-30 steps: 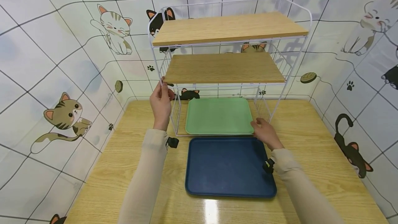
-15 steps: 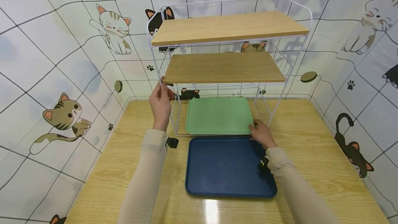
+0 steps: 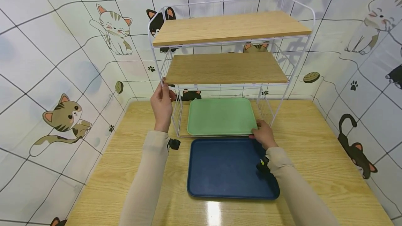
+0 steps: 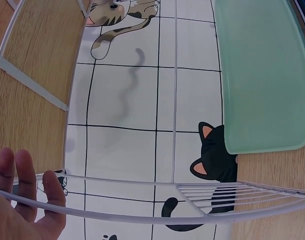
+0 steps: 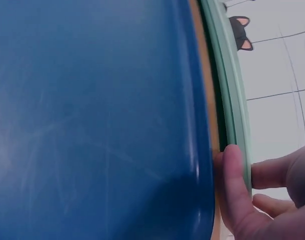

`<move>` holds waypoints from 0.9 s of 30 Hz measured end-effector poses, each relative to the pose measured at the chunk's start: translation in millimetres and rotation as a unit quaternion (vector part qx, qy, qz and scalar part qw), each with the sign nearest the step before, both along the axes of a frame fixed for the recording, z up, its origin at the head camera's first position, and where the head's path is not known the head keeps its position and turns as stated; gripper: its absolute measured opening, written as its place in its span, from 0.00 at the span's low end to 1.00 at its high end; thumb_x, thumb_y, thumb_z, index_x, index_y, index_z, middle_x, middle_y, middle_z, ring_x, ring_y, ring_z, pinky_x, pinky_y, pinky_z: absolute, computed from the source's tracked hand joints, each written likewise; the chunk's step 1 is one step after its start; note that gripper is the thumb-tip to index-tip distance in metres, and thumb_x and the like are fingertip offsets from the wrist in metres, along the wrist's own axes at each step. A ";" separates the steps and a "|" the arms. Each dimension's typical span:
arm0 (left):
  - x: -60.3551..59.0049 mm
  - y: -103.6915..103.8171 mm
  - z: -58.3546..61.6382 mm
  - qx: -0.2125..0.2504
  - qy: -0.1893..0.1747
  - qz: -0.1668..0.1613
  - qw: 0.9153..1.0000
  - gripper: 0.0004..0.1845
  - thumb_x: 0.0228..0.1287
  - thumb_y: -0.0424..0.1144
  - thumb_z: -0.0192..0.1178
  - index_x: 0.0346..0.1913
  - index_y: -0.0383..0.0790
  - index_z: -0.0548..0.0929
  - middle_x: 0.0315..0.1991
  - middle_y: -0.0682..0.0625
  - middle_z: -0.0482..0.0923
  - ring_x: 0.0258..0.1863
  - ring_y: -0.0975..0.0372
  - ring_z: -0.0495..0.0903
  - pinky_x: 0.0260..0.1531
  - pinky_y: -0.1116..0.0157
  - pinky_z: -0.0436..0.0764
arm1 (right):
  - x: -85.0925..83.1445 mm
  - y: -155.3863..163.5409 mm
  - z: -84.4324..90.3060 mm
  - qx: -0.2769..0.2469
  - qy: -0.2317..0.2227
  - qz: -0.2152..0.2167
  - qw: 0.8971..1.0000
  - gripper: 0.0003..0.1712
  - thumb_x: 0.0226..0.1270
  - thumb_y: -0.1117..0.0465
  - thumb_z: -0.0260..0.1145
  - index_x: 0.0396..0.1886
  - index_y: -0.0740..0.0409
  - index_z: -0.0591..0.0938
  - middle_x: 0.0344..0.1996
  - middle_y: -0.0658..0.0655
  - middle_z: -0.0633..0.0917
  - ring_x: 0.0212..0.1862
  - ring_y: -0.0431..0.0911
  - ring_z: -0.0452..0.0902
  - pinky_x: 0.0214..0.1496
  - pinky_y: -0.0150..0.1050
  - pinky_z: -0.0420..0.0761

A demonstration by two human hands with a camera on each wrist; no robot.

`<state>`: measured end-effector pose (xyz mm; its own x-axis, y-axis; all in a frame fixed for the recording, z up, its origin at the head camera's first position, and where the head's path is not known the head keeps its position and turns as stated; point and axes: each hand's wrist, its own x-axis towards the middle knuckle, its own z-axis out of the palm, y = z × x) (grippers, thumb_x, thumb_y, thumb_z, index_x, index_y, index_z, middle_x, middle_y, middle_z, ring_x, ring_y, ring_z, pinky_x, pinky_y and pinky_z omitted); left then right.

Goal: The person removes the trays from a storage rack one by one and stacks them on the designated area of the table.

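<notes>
Pinching the green tray [image 3: 221, 116] at its near corner, the right hand [image 3: 263, 134] has a narrow grip. Left hand [image 3: 162, 104] holds the rack [image 3: 156, 62] post. One-corner hold risks the tray tipping or catching the wire frame.

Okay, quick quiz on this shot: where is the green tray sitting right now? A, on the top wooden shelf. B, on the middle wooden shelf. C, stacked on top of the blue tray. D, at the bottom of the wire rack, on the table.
D: the green tray lies at the bottom of the white wire rack, under both wooden shelves, with the blue tray on the table in front of it.
</notes>
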<state>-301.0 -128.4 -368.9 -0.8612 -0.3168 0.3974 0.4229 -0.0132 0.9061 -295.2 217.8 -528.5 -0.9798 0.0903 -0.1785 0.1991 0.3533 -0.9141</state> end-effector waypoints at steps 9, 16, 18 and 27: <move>-1.5 0.6 -2.0 -0.002 0.012 0.000 1.000 0.21 0.83 0.38 0.48 0.71 0.35 0.75 0.33 0.21 0.73 0.29 0.45 0.76 0.37 0.58 0.82 | -1.6 5.6 6.0 -0.164 -0.020 0.017 0.986 0.38 0.73 0.76 0.41 0.81 0.71 0.45 0.78 0.75 0.53 0.65 0.63 0.71 0.56 0.37 0.84; -0.3 0.5 -2.3 0.002 0.015 0.001 1.000 0.21 0.83 0.37 0.48 0.71 0.34 0.74 0.35 0.18 0.72 0.27 0.53 0.76 0.34 0.67 0.81 | 3.7 5.1 12.5 -0.239 -0.029 -0.009 0.971 0.41 0.75 0.76 0.42 0.83 0.64 0.39 0.81 0.69 0.44 0.64 0.55 0.70 0.62 0.40 0.81; -0.2 0.7 -2.0 0.001 0.016 0.000 1.000 0.21 0.83 0.37 0.48 0.71 0.34 0.74 0.35 0.18 0.71 0.28 0.48 0.76 0.34 0.67 0.81 | 6.9 5.4 14.1 -0.241 -0.026 -0.015 0.970 0.41 0.75 0.76 0.42 0.83 0.63 0.40 0.81 0.68 0.45 0.63 0.53 0.71 0.61 0.39 0.81; -1.7 -0.1 -1.9 0.006 0.023 0.002 1.000 0.20 0.83 0.36 0.48 0.70 0.33 0.75 0.34 0.19 0.72 0.29 0.45 0.75 0.34 0.67 0.81 | 30.6 10.8 20.5 -0.265 -0.002 -0.005 0.964 0.40 0.78 0.75 0.41 0.84 0.61 0.39 0.81 0.68 0.46 0.59 0.44 0.75 0.56 0.33 0.83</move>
